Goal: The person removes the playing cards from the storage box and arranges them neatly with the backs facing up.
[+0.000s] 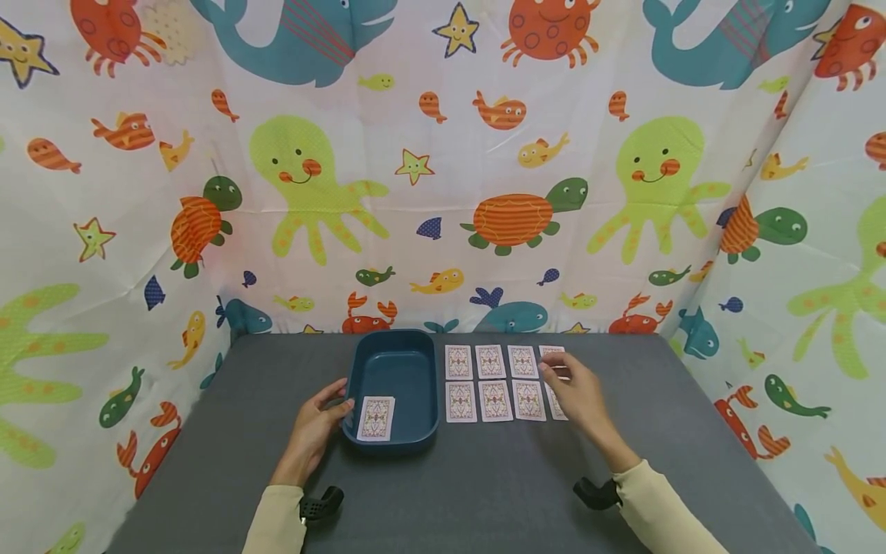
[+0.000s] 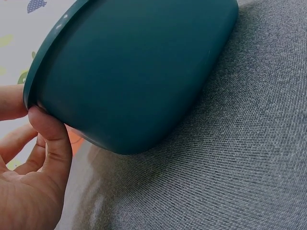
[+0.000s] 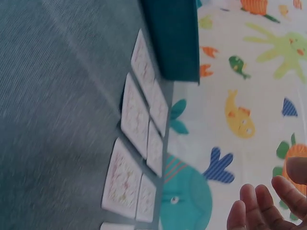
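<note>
My left hand (image 1: 316, 427) pinches the left rim of a dark blue-green plastic bin (image 1: 434, 408) between thumb and fingers. The left wrist view has the thumb (image 2: 48, 124) right at the bin's rim, below the bin wall (image 2: 129, 72). Inside the bin, at its near left corner, lies a stack of playing cards (image 1: 376, 418), backs up. To the bin's right, several playing cards (image 1: 494, 400) lie face down in two rows. Over the right end of those rows hovers my right hand (image 1: 576, 391), fingers loosely bent and holding nothing; it partly hides the last cards (image 1: 551, 351).
A grey cloth-covered table (image 1: 484, 492) carries everything. Behind it and along both sides hangs a white curtain (image 1: 443, 215) printed with sea animals. Dark bands (image 1: 321, 504) sit on both wrists, over light sleeves.
</note>
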{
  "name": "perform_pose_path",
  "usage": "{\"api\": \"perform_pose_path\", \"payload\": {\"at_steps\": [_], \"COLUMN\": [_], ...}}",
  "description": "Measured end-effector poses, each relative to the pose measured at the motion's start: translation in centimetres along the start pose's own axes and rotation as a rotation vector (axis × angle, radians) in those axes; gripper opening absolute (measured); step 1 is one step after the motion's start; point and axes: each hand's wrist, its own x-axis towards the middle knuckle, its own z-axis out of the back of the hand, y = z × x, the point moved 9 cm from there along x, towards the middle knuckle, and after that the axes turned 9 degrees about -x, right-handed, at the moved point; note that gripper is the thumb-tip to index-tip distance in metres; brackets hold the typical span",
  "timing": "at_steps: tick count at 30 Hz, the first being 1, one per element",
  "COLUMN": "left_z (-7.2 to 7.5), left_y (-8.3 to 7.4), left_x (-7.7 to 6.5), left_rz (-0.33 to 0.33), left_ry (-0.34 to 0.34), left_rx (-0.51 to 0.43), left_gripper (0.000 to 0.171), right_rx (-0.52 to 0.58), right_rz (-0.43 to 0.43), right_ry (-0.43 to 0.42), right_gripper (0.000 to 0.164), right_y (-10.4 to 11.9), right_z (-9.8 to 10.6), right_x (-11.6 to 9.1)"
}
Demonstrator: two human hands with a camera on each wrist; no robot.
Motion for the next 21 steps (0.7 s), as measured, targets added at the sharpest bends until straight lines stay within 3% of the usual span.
{"api": "perform_pose_path", "payload": {"at_steps": [11, 21], "left_z": [0.1, 0.0], "left_y": [0.1, 0.1], "left_x": [0.0, 0.1], "left_rz": [0.003, 0.003], "left_ry": [-0.009, -0.009], "left_rx": [0.002, -0.004], "left_gripper": [0.052, 0.052], "right_rx": [0.101, 0.213], "right_rz": [0.054, 0.084], "right_ry": [0.045, 0.094], "right_gripper": [0.025, 0.021], "right_y": [3.6, 6.3], "right_z": [-1.6, -4.5], "right_x": [-0.8, -1.4]}}
